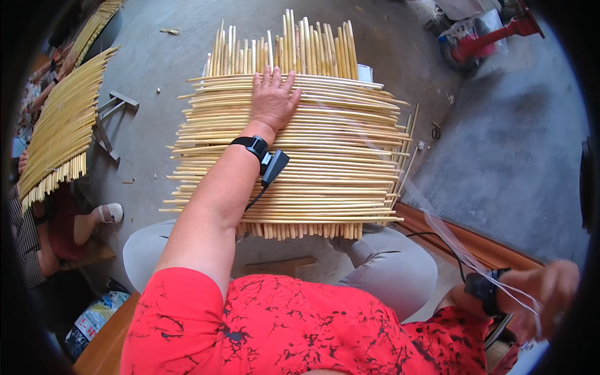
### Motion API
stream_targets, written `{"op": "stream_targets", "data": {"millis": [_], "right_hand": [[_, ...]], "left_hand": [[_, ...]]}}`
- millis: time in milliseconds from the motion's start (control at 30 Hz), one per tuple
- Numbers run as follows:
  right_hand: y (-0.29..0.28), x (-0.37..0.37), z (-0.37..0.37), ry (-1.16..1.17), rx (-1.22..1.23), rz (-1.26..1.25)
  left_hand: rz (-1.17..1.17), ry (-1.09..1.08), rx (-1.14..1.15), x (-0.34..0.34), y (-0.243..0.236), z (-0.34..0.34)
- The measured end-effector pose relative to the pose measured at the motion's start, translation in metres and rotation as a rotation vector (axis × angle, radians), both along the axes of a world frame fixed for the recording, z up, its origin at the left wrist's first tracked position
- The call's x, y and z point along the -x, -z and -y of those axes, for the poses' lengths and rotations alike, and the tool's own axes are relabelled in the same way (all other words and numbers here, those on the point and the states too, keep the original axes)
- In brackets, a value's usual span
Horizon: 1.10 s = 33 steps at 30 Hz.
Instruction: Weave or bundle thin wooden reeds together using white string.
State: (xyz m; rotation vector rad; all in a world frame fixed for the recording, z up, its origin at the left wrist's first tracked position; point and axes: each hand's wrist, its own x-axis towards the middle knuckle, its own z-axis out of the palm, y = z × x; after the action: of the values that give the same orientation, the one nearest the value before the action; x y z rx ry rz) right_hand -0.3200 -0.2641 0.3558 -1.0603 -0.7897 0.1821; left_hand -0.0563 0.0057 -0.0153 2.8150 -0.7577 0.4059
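Observation:
In front of me, over my knees, lies a layer of thin pale-yellow sticks [331, 153] running left to right. Other upright sticks [309, 53] cross beneath them, their ends poking out at the far and near sides. My left hand [274, 103] rests flat on the far part of the layer, fingers spread, holding nothing. Far out to the right, my right hand [553, 294] is raised and somewhat blurred, its fingers closed on a translucent plastic strand [447, 232]. That strand stretches slackly back toward the right part of the sticks.
Another person at the left has a similar stick mat [65, 125] beside a metal stand [115, 109]. A reddish-brown wooden board [475, 240] lies on the floor at the right. Further back are a red metal tool [494, 37] and plastic bags. A black cable [447, 244] runs near my right wrist.

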Motion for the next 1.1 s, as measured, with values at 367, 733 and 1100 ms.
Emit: {"op": "stream_targets", "data": {"millis": [367,733,1100], "right_hand": [[0.191,-0.007,0.022,0.372,0.520,-0.804],[0.311,0.063,0.054,0.860,-0.061,-1.078],[0.459,0.129,0.007,0.517,-0.240,-1.623]], "left_hand": [[0.041,0.052,-0.068,-0.009,0.012,0.004],[-0.007,0.084,-0.058,-0.015,0.020,-0.009],[-0.042,0.192,0.010,-0.022,0.022,-0.010]]}}
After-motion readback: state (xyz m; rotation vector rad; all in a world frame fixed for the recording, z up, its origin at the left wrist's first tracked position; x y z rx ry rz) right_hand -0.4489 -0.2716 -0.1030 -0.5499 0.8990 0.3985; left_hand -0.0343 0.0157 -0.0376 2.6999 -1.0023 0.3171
